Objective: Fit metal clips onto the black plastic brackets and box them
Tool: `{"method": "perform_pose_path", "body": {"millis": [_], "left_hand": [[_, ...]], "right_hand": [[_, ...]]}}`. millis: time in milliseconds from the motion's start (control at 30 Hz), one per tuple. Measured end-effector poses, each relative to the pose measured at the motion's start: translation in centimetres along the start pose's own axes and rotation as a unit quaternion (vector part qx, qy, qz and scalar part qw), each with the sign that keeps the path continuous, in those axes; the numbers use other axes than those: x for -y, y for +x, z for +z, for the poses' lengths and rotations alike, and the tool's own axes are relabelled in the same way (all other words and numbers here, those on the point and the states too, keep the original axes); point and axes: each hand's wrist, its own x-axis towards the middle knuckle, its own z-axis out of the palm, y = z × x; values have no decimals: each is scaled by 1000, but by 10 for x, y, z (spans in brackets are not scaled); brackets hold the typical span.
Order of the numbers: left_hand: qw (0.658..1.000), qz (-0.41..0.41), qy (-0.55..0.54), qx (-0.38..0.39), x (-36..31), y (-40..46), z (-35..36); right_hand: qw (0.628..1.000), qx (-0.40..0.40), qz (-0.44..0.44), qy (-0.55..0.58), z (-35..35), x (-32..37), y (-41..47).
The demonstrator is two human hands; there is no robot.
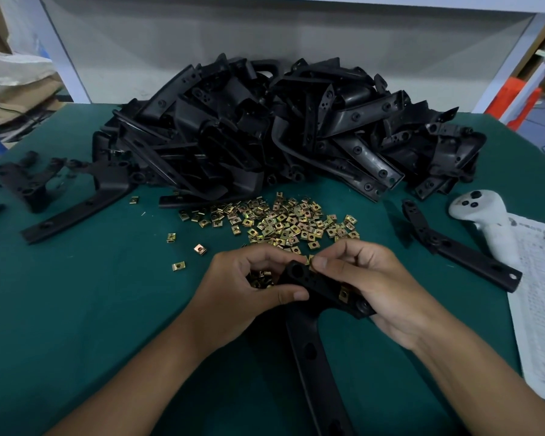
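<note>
- Head view: a large heap of black moulded plastic brackets (277, 127) is seen at the back of the green table mat (85, 303); none of these is seen to carry a clip, so the bulk of the work is judged to be outstanding.
- No box is seen in frame; boxing is judged not yet begun, as far as can be shown.
- A few separate black brackets are laid flat at the left (73, 209) and right (460, 247) of the mat; whether clips are fitted to them cannot be told.
- One long black T-shaped bracket (309, 325) is held over the near edge of the mat, its head between both hands.
- The left hand (249, 287) is curled around the bracket's head, with spare clips cupped in the palm.
- The right hand (368, 278) is gripped on the head's other end, thumb pressed at the top edge.
- A loose scatter of small brass-coloured metal clips (283, 225) is left just beyond the hands.
- One clip (344, 293) is already seated on the held bracket.
</note>
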Motion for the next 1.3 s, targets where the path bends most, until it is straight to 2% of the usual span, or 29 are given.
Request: {"method": "perform_pose_path", "body": {"millis": [233, 500, 733, 967, 1133, 1233, 1300], "left_hand": [[1000, 4, 23, -13, 0, 1, 1], [998, 22, 57, 15, 0, 0, -1], [995, 23, 87, 31, 1, -1, -2], [991, 31, 122, 35, 5, -1, 0], [994, 26, 108, 14, 7, -1, -2], [997, 17, 71, -27, 7, 0, -5], [997, 16, 61, -54, 6, 0, -8]], "right_hand": [[999, 9, -36, -17, -4, -2, 1], [995, 28, -84, -55, -6, 1, 0], [972, -4, -169, -165, -6, 1, -1], [973, 28, -142, -179, -10, 0, -2], [984, 98, -87, -123, -17, 2, 0], [976, 111, -114, -146, -25, 5, 0], [964, 88, -147, -202, -27, 8, -2]]}}
